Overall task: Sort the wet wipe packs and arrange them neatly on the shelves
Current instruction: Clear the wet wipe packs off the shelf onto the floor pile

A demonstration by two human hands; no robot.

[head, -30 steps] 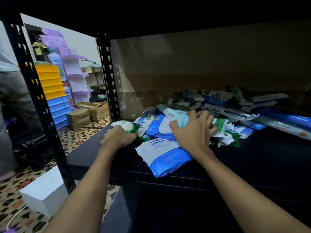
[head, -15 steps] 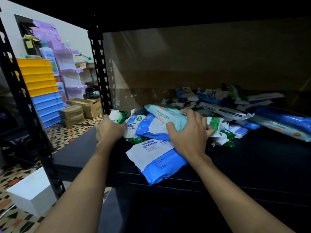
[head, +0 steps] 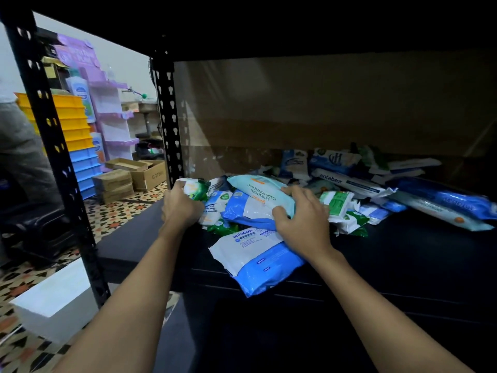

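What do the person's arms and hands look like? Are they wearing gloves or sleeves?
No gloves and no sleeves show. Both forearms are bare from the bottom of the picture up to the wrists. The left hand and right hand are bare too, with no watch, ring or bracelet visible.

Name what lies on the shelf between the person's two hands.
In the head view, between the left hand and right hand lie overlapping wipe packs: small white-and-blue packs and a blue-and-white pack under the light teal pack.
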